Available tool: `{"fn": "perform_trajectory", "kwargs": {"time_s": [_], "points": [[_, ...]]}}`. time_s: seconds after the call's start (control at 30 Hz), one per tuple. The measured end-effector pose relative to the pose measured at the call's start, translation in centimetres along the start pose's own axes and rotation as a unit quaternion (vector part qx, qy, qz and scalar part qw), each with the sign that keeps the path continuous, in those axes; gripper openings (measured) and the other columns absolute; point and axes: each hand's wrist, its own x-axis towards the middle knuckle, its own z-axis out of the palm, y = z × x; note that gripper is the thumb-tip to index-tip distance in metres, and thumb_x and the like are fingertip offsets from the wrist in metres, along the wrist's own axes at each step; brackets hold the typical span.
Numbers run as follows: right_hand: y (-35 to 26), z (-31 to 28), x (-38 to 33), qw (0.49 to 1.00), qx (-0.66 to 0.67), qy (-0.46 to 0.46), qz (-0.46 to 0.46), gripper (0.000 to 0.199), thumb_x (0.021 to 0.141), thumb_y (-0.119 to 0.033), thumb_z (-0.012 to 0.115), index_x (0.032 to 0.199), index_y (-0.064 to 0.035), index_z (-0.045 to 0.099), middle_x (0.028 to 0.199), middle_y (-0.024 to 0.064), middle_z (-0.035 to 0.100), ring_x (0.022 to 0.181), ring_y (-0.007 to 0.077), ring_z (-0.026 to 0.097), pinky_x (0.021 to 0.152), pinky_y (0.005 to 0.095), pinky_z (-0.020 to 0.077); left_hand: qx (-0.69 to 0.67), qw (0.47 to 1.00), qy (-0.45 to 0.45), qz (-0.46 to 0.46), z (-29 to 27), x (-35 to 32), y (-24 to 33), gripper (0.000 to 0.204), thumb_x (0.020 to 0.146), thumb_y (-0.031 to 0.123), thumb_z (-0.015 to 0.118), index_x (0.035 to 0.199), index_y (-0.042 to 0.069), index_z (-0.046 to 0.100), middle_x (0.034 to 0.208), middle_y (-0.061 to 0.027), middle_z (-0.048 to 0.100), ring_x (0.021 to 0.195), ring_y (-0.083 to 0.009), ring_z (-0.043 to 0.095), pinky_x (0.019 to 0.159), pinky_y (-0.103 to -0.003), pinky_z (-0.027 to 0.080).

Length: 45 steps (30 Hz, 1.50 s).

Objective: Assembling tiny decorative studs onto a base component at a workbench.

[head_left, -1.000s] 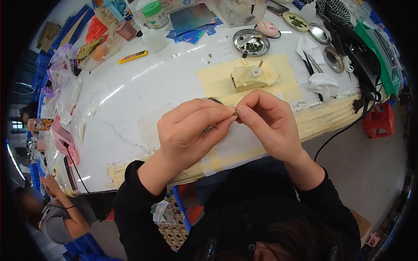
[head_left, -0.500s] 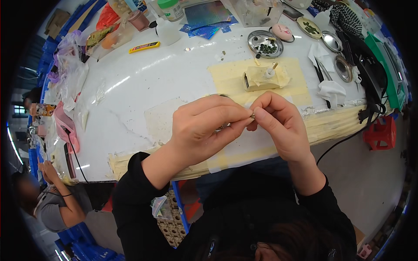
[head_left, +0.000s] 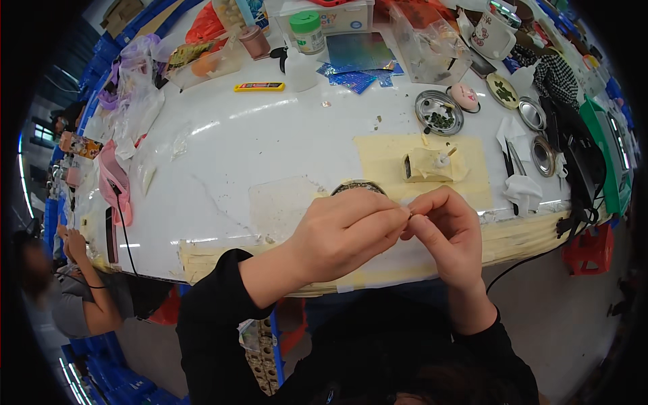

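My left hand (head_left: pixel 344 233) and my right hand (head_left: pixel 449 233) meet fingertip to fingertip over the near edge of the white table (head_left: pixel 270 142). Between the pinched fingers is something tiny; what it is cannot be made out. Just behind the hands a round metal dish (head_left: pixel 358 187) peeks out. Farther back on a yellowish mat (head_left: pixel 466 145) sits a pale block (head_left: pixel 432 165) with a small stick standing in it.
Metal dishes (head_left: pixel 439 111), one holding green bits, lie at the back right with white tissue (head_left: pixel 523 189) and black cables. A yellow utility knife (head_left: pixel 260 86), jars, boxes and plastic bags crowd the back and left. Another person (head_left: pixel 77 290) sits at lower left.
The view has shifted, so the hands now sit lower in the picture. Both hands stay pinched together at the fingertips.
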Motion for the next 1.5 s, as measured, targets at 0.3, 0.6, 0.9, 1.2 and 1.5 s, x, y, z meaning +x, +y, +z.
{"fn": "perform_trajectory", "kwargs": {"time_s": [0.3,0.6,0.9,1.2,1.5], "points": [[-0.1,0.0,-0.2,0.959,-0.237,0.013,-0.154,0.007,0.094,-0.003,0.062,0.099,0.0017,0.060,0.090,0.0054,0.067,0.079,0.0123,0.065,0.074,0.0251,0.0528,-0.036,0.997,-0.022,-0.064,0.1,-0.4,-0.1,0.021,0.072,-0.004,0.078,0.090,0.003,0.071,0.084,-0.0101,0.070,0.070,-0.0203,0.069,0.058,-0.027,0.056],[-0.1,-0.5,0.0,0.999,0.023,-0.021,0.027,0.007,0.093,-0.002,0.062,0.099,0.0019,0.061,0.092,0.0068,0.067,0.083,0.0106,0.062,0.073,0.0250,0.0518,-0.096,0.994,-0.019,-0.057,-0.1,-0.3,-0.2,0.023,0.070,-0.004,0.079,0.091,0.003,0.071,0.082,-0.0089,0.069,0.069,-0.0190,0.067,0.056,-0.027,0.053],[0.3,0.6,0.0,0.897,-0.363,0.042,-0.250,0.010,0.089,0.000,0.067,0.097,0.0002,0.061,0.094,0.0050,0.065,0.081,0.0116,0.063,0.075,0.0263,0.0530,-0.020,0.997,-0.018,-0.072,0.0,-0.4,-0.2,0.024,0.070,-0.005,0.077,0.092,0.003,0.072,0.078,-0.0083,0.068,0.066,-0.0182,0.067,0.056,-0.027,0.053],[-0.1,0.7,-0.2,0.998,0.051,0.027,-0.015,0.019,0.092,-0.002,0.064,0.108,0.0017,0.054,0.097,0.0070,0.064,0.088,0.0111,0.064,0.079,0.0266,0.0554,-0.042,0.998,-0.012,-0.049,0.0,-0.4,-0.4,0.023,0.069,-0.004,0.078,0.091,0.003,0.072,0.077,-0.0074,0.067,0.065,-0.0174,0.065,0.054,-0.027,0.051],[-0.1,0.0,-0.1,1.000,0.008,0.011,-0.015,0.017,0.094,-0.001,0.060,0.109,0.0015,0.054,0.094,0.0074,0.065,0.085,0.0115,0.066,0.077,0.0253,0.0564,-0.026,0.999,-0.023,-0.031,0.0,-0.4,-0.2,0.022,0.069,-0.002,0.080,0.089,0.004,0.072,0.076,-0.0067,0.067,0.063,-0.0178,0.064,0.053,-0.027,0.051]]}}
